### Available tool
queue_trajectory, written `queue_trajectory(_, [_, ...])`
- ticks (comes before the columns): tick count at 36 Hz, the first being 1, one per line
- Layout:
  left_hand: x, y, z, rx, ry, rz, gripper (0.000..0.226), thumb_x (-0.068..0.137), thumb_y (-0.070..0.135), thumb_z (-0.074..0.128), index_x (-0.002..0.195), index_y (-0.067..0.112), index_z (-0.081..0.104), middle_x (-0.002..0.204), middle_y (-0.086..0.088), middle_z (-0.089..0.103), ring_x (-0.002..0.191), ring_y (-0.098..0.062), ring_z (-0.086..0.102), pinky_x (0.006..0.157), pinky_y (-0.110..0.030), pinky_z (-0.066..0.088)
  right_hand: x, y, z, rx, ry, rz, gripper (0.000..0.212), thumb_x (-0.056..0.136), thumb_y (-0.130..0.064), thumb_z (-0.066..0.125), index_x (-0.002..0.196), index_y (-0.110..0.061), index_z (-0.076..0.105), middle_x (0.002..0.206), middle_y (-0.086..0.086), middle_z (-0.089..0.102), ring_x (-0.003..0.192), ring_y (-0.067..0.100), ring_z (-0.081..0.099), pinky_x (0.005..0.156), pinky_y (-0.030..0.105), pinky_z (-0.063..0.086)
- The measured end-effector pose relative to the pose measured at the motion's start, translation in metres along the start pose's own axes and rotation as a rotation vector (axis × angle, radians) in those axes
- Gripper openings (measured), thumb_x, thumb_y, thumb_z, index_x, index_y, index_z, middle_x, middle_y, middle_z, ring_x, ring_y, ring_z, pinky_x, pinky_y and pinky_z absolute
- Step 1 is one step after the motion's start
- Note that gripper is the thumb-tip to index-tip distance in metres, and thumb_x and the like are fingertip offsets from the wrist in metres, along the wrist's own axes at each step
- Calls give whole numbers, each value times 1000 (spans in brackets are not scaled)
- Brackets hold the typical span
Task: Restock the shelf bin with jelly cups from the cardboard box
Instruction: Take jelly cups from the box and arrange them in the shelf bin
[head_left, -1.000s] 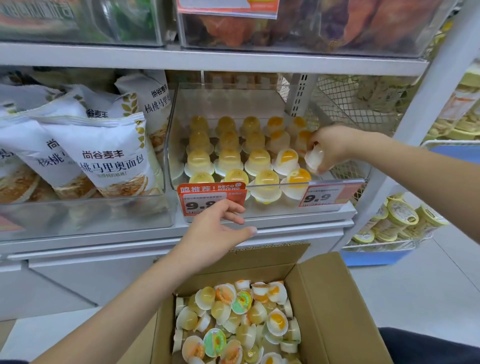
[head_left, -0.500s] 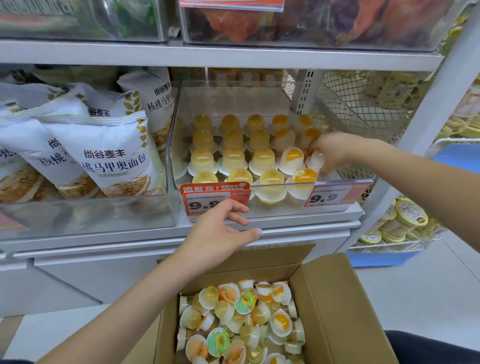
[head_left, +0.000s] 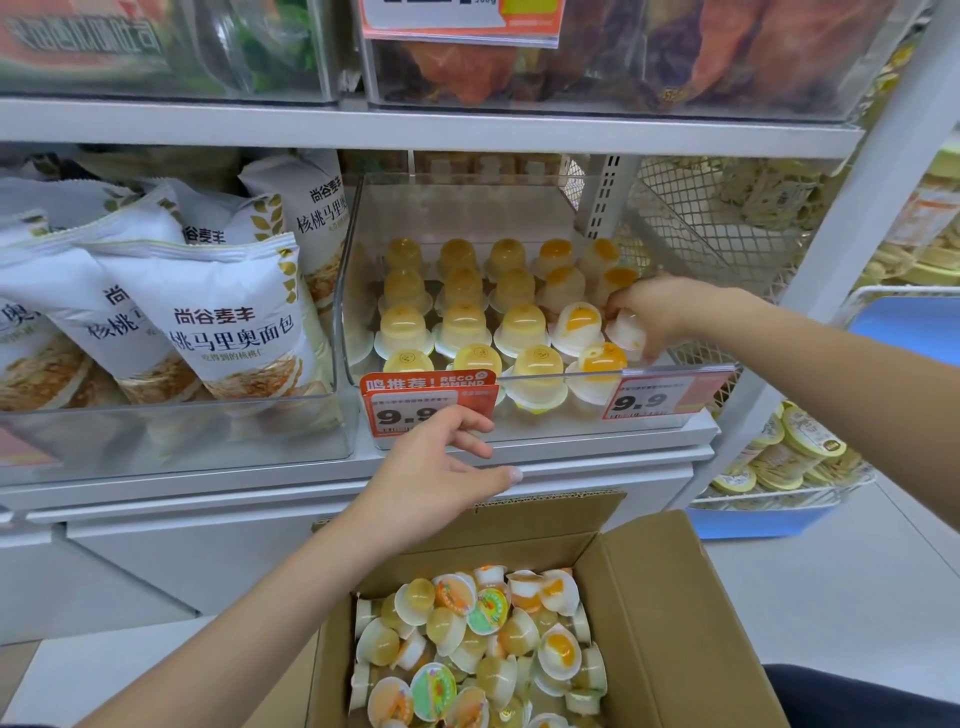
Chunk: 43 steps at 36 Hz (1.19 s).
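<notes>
Restock well under way: shelf bin (head_left: 358, 270) held four rows of upturned jelly cups (head_left: 462, 325), right hand (head_left: 657, 312) clamped on one cup (head_left: 626, 330) at the right end of the third row, left hand (head_left: 436, 480) fingers apart near the red price tag (head_left: 428, 402), cardboard box (head_left: 675, 613) still mostly full.

Right hand (head_left: 660, 312) holds jelly cup (head_left: 627, 328) in bin (head_left: 540, 421).

We are seeing open room above the jelly cups (head_left: 511, 296) inside the bin (head_left: 467, 208); its clear front wall (head_left: 540, 400) and the shelf above (head_left: 415, 130) are narrowing entry.
</notes>
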<state>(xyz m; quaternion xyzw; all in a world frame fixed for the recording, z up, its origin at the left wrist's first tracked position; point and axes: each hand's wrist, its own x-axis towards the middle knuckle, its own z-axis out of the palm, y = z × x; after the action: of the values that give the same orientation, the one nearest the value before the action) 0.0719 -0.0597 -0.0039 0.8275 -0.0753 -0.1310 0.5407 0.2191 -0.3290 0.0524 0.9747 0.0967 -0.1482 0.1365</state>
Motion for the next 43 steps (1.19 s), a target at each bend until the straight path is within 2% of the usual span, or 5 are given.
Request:
queue_trajectory(20, [1, -3, -1, 42, -6, 24, 45, 72, 34, 79, 110, 30, 55, 101, 7, 61, 81, -10, 67, 79, -32, 57, -5, 1, -2, 56, 12, -22, 82, 62, -25, 87, 132, -22, 45, 128, 4, 55, 112, 27, 53, 88, 35, 49])
queue_trajectory(27, [-2, -9, 0, 82, -7, 43, 44, 72, 32, 80, 107, 30, 54, 100, 5, 60, 83, -13, 66, 80, -34, 56, -63, 2, -5, 369, 355, -33, 72, 69, -17, 83, 132, -22, 49, 128, 4, 56, 116, 24, 52, 95, 35, 44])
queue_trajectory(33, [-6, -30, 11, 211, -41, 21, 47, 74, 35, 77, 112, 29, 50, 98, 10, 58, 85, -10, 63, 82, -34, 54, -151, -39, 39, 954, 638, -120, 65, 74, -13, 79, 128, -32, 48, 113, -11, 58, 108, 3, 56, 94, 15, 45])
queue_trajectory(38, [-10, -76, 30, 452, -139, -79, 55, 77, 40, 74, 122, 24, 48, 103, 8, 57, 88, -12, 61, 80, -33, 52, -166, -78, 107, 993, 478, -75, 53, 77, -20, 78, 121, -33, 50, 105, -14, 59, 99, 0, 57, 90, 15, 47])
queue_trajectory(43, [-14, -136, 51, 773, -302, -238, 52, 78, 38, 69, 122, 23, 47, 113, 3, 61, 99, -17, 59, 77, -33, 52, -146, -107, 192, 760, -20, -82, 48, 81, -24, 74, 123, -26, 52, 115, -7, 59, 104, 11, 55, 90, 29, 47])
